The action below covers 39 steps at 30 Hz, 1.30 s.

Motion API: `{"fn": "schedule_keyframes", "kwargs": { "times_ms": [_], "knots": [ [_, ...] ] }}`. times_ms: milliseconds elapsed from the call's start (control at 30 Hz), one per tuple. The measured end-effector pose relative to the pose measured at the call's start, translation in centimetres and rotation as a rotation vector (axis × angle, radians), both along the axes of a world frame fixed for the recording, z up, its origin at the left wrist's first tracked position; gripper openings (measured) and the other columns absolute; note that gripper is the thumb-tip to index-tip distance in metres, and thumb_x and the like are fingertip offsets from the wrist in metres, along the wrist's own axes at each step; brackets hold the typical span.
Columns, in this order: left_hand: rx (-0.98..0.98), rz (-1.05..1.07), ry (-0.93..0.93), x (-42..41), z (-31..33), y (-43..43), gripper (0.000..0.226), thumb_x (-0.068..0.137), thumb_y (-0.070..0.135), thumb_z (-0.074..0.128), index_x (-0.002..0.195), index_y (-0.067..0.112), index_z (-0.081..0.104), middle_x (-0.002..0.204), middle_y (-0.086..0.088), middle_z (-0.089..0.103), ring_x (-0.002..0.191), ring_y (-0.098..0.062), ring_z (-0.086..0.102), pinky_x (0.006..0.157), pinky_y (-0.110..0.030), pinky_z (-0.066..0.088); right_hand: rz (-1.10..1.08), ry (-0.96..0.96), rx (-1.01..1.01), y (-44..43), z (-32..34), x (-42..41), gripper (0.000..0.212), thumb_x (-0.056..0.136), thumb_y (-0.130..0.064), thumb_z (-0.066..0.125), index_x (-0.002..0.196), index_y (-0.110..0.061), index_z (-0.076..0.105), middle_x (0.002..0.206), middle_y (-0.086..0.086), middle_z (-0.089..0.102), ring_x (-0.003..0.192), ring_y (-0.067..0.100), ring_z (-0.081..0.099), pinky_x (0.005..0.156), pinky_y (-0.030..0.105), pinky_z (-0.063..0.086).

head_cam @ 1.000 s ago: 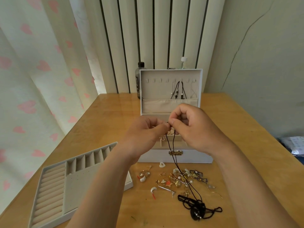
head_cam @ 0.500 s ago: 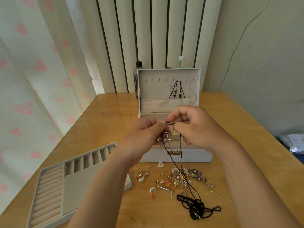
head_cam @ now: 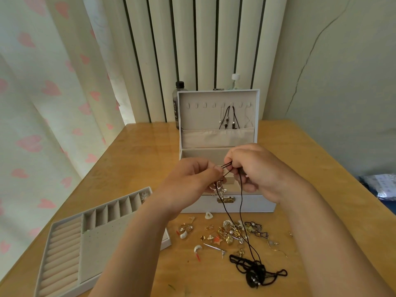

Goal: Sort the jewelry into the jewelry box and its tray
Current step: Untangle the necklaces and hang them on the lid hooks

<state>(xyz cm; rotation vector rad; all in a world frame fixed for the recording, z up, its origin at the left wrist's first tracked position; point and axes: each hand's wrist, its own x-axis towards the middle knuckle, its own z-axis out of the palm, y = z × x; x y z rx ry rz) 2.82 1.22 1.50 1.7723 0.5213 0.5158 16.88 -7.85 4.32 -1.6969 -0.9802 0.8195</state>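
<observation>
Both hands are up over the front of the open box [head_cam: 246,205]. The left hand [head_cam: 190,181] and right hand [head_cam: 259,170] each pinch the same black cord [head_cam: 241,189] between thumb and fingertips, with a short stretch taut between them. A silver pendant [head_cam: 218,188] dangles just under the left fingers. The cord drops past the box's front wall to a black tangle [head_cam: 255,273] on the surface [head_cam: 139,151], in front of the box. A loose jewelry pile [head_cam: 231,232] lies between box and tangle. The box lid [head_cam: 201,99] stands upright, with beaded necklaces [head_cam: 228,118] hung inside. The tray [head_cam: 96,254] sits left of the box, nearer the person. A dark bottle [head_cam: 179,97] stands behind the box.
</observation>
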Motion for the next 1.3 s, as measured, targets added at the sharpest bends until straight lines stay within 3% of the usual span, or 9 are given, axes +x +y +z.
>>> {"fn": "schedule_keyframes", "kwargs": {
  "times_ms": [100,233,467,567,767,867,1000,1067,1300],
  "knots": [
    [0.006,-0.023,0.008,0.0,0.0,-0.1,0.028,0.099,0.023,0.058,0.095,-0.003,0.070,0.092,-0.014,0.075,0.085,-0.019,0.069,0.091,-0.047,0.054,0.099,0.107,-0.033,-0.5,0.3,0.3,0.011,0.062,-0.016,0.049,0.064,-0.012,0.059,0.060,0.002,0.044,0.050,0.013,0.034,0.043,0.020,0.017],
    [0.040,-0.053,0.025,-0.1,0.0,-0.2,0.035,0.088,0.035,0.054,0.091,0.005,0.073,0.091,-0.010,0.075,0.093,-0.033,0.068,0.088,-0.046,0.055,0.170,0.097,-0.008,-0.8,0.3,0.6,0.024,0.086,-0.006,0.056,0.063,-0.012,0.062,0.060,0.003,0.052,0.053,0.012,0.036,0.045,0.024,0.019],
    [0.084,-0.073,-0.013,-0.4,0.3,-0.1,0.054,0.077,0.046,0.067,0.086,-0.007,0.064,0.083,-0.031,0.059,0.076,-0.024,0.052,0.076,-0.041,0.042,0.187,-0.023,0.030,-0.6,0.0,0.3,0.019,0.092,-0.009,0.061,0.074,-0.012,0.068,0.063,0.002,0.056,0.057,0.015,0.040,0.043,0.024,0.026],
    [0.077,-0.048,-0.037,-0.4,0.5,-0.1,0.042,0.080,0.043,0.065,0.079,0.002,0.068,0.077,-0.027,0.057,0.074,-0.024,0.047,0.074,-0.040,0.037,0.153,-0.053,0.105,-0.5,-0.1,0.2,0.014,0.092,-0.010,0.063,0.081,-0.003,0.068,0.072,0.013,0.053,0.064,0.025,0.041,0.046,0.026,0.031],
    [-0.014,0.071,-0.210,-0.6,0.6,0.7,0.020,0.080,0.028,0.058,0.067,0.018,0.070,0.107,-0.005,0.074,0.109,-0.037,0.061,0.097,-0.049,0.046,0.103,0.083,0.224,0.7,-0.8,-0.4,0.010,0.094,-0.006,0.059,0.097,-0.011,0.067,0.096,0.013,0.072,0.085,0.017,0.066,0.086,0.038,0.053],
    [-0.181,0.111,-0.296,-0.8,1.0,0.9,0.021,0.079,0.020,0.055,0.065,0.013,0.068,0.113,-0.013,0.072,0.104,-0.030,0.065,0.087,-0.040,0.048,0.218,0.154,0.151,1.1,-1.6,-0.8,0.019,0.085,-0.019,0.065,0.103,-0.015,0.067,0.105,0.008,0.072,0.103,0.024,0.067,0.100,0.043,0.051],
    [-0.334,0.119,-0.334,-1.1,1.5,0.7,0.026,0.087,0.019,0.057,0.064,0.016,0.069,0.118,-0.011,0.072,0.100,-0.027,0.061,0.078,-0.044,0.045,0.374,0.212,0.123,1.3,-2.4,-2.0,0.022,0.095,-0.022,0.064,0.114,-0.012,0.065,0.104,0.007,0.068,0.099,0.018,0.067,0.092,0.035,0.052],
    [-0.379,0.123,-0.359,-1.3,1.8,0.7,0.033,0.096,0.015,0.050,0.068,0.013,0.067,0.119,-0.014,0.071,0.100,-0.027,0.063,0.073,-0.042,0.046,0.383,0.225,0.124,1.4,-2.5,-2.5,0.017,0.101,-0.021,0.053,0.104,-0.009,0.064,0.091,0.006,0.067,0.091,0.023,0.068,0.088,0.043,0.054],
    [-0.564,0.148,-0.450,-1.2,2.1,1.0,0.048,0.099,0.019,0.045,0.060,0.017,0.074,0.102,-0.010,0.072,0.102,-0.021,0.068,0.090,-0.036,0.048,0.372,0.262,0.124,1.3,-2.6,-2.8,0.027,0.104,-0.028,0.047,0.084,-0.009,0.053,0.065,0.005,0.054,0.048,0.020,0.049,0.046,0.029,0.043]
  ]
}}
